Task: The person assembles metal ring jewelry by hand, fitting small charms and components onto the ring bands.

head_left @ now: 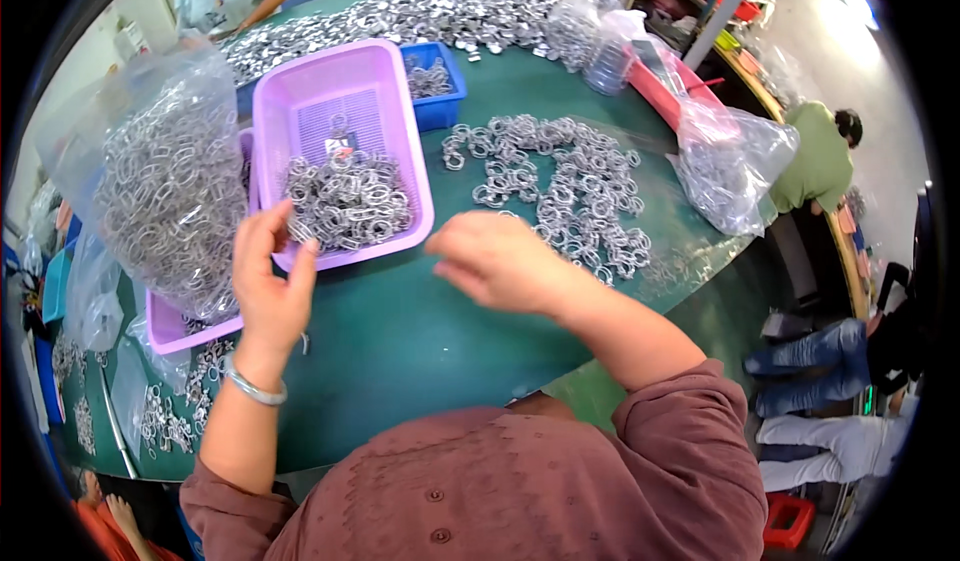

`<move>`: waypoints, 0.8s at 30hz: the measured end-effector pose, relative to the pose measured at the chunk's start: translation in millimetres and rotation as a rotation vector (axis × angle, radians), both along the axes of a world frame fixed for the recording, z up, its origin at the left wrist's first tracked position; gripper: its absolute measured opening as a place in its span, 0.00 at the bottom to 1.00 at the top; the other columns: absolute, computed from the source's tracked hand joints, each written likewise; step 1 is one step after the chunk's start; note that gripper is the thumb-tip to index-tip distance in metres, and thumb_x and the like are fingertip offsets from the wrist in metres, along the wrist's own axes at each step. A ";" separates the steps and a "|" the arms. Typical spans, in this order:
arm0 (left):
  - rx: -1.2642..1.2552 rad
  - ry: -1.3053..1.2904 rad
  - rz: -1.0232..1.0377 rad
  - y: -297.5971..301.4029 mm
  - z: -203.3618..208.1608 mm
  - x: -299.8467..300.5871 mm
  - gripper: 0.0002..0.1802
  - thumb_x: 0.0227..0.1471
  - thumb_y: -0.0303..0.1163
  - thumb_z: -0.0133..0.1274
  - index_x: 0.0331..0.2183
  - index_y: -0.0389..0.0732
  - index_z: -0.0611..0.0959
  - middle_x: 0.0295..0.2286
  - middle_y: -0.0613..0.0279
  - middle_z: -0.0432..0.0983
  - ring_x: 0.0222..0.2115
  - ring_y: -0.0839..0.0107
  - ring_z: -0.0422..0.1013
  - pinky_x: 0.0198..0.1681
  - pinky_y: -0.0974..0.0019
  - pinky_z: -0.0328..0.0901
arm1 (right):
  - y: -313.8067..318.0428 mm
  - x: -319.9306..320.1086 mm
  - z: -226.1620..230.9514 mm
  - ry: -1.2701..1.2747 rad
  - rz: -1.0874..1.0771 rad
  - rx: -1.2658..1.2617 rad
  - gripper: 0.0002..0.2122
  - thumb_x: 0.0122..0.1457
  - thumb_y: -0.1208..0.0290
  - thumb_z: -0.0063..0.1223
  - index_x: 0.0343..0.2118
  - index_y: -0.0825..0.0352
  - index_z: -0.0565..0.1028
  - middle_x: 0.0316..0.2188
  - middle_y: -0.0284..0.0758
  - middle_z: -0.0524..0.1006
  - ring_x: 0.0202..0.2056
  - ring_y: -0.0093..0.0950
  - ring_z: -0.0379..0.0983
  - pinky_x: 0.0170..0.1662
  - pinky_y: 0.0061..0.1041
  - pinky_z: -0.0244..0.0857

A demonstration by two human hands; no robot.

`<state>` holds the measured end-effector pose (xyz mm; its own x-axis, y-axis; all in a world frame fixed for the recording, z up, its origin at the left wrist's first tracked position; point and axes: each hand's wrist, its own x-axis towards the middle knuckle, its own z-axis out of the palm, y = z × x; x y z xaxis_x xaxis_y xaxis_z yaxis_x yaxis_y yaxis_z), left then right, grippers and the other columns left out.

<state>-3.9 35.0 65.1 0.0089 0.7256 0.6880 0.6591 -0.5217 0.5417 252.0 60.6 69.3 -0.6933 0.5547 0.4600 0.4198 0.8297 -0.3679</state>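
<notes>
My left hand (270,276) is at the near left corner of a purple plastic basket (415,176), thumb and fingers apart. Metal pieces show in the gap between them; whether the hand touches one I cannot tell. In the basket lies a heap of silvery metal rings with clasps (350,201), a small dark and white piece (341,145) beyond it. My right hand (505,261) hovers over the green table, right of the basket, its fingers curled together. Anything inside them is hidden. Beyond that hand, linked metal rings (590,196) lie spread out.
A big clear bag of metal rings (170,181) leans left of the basket. Behind stand a blue bin (440,106) and a wide heap of metal parts (400,11). At right are a pink tray (660,91) and a plastic bag (730,171). Other people are around the table.
</notes>
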 end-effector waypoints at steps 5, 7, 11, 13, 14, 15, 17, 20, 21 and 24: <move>0.061 -0.003 0.120 50.7 10.2 -14.3 0.18 0.43 0.24 0.54 0.40 0.36 0.74 0.28 0.61 0.66 0.25 0.73 0.63 0.30 0.73 0.62 | 4.4 97.4 -4.3 -0.090 -0.533 0.015 0.07 0.49 0.73 0.49 0.32 0.66 0.72 0.30 0.40 0.73 0.35 0.39 0.70 0.38 0.34 0.65; -0.001 -0.066 0.139 67.6 10.2 -17.5 0.18 0.44 0.25 0.53 0.41 0.36 0.74 0.33 0.58 0.68 0.31 0.70 0.67 0.34 0.70 0.64 | -5.3 122.6 -3.1 -0.120 -0.653 -0.084 0.06 0.49 0.72 0.49 0.30 0.66 0.72 0.28 0.41 0.73 0.34 0.40 0.70 0.37 0.34 0.64; -0.056 0.019 0.175 74.5 6.9 -12.0 0.18 0.44 0.27 0.53 0.41 0.36 0.74 0.41 0.51 0.67 0.40 0.61 0.67 0.42 0.64 0.64 | -29.2 141.1 -11.3 -0.191 -0.597 -0.262 0.07 0.47 0.69 0.53 0.24 0.67 0.74 0.22 0.41 0.73 0.28 0.40 0.70 0.32 0.35 0.64; -0.039 0.107 0.172 68.0 3.9 -9.6 0.18 0.44 0.27 0.53 0.41 0.36 0.74 0.42 0.50 0.67 0.42 0.58 0.66 0.44 0.63 0.63 | -43.9 136.4 -13.6 -0.224 -0.567 -0.319 0.08 0.45 0.67 0.55 0.25 0.66 0.74 0.24 0.38 0.72 0.29 0.38 0.70 0.32 0.33 0.64; -0.021 0.193 0.177 61.9 2.0 -9.7 0.18 0.44 0.28 0.53 0.41 0.37 0.74 0.44 0.49 0.66 0.44 0.55 0.65 0.46 0.62 0.61 | -47.6 133.0 -15.2 -0.253 -0.567 -0.348 0.08 0.45 0.66 0.56 0.25 0.66 0.74 0.24 0.37 0.72 0.29 0.38 0.70 0.32 0.33 0.64; -0.082 0.169 0.134 52.5 7.1 -1.6 0.18 0.43 0.29 0.54 0.40 0.36 0.75 0.44 0.49 0.65 0.45 0.54 0.64 0.48 0.61 0.59 | -53.0 134.8 -21.5 -0.296 -0.575 -0.269 0.08 0.45 0.66 0.55 0.25 0.65 0.74 0.25 0.36 0.72 0.29 0.37 0.70 0.33 0.32 0.64; -0.116 0.185 0.076 37.6 10.7 7.3 0.18 0.43 0.29 0.54 0.40 0.36 0.75 0.44 0.49 0.65 0.45 0.54 0.64 0.48 0.61 0.59 | -57.7 135.1 -25.9 -0.284 -0.611 -0.260 0.07 0.45 0.67 0.55 0.24 0.65 0.74 0.25 0.36 0.72 0.30 0.36 0.70 0.33 0.32 0.64; -0.194 0.191 -0.020 12.9 8.5 13.8 0.17 0.43 0.26 0.53 0.39 0.38 0.76 0.44 0.55 0.66 0.44 0.64 0.64 0.43 0.67 0.60 | -56.1 135.7 -20.7 -0.201 -0.683 -0.277 0.05 0.45 0.69 0.53 0.22 0.65 0.74 0.23 0.36 0.72 0.28 0.35 0.70 0.32 0.31 0.64; -0.221 0.189 -0.055 5.3 6.5 13.5 0.17 0.43 0.26 0.53 0.39 0.38 0.76 0.44 0.55 0.66 0.44 0.64 0.64 0.44 0.67 0.60 | -54.5 136.9 -17.7 -0.118 -0.688 -0.316 0.05 0.45 0.70 0.54 0.22 0.66 0.74 0.23 0.37 0.71 0.26 0.34 0.70 0.30 0.30 0.64; -0.311 0.177 -0.127 -17.7 2.4 13.4 0.15 0.43 0.24 0.53 0.38 0.37 0.76 0.42 0.55 0.67 0.42 0.65 0.65 0.42 0.68 0.61 | -50.7 134.2 -12.0 0.076 -0.624 -0.403 0.04 0.46 0.73 0.55 0.23 0.67 0.74 0.19 0.32 0.71 0.20 0.24 0.67 0.23 0.22 0.61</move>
<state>9.5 17.3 67.5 0.2111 0.8850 0.4150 0.6975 -0.4338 0.5704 386.2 9.9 57.4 -0.1689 0.9705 0.1720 0.7299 0.2404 -0.6398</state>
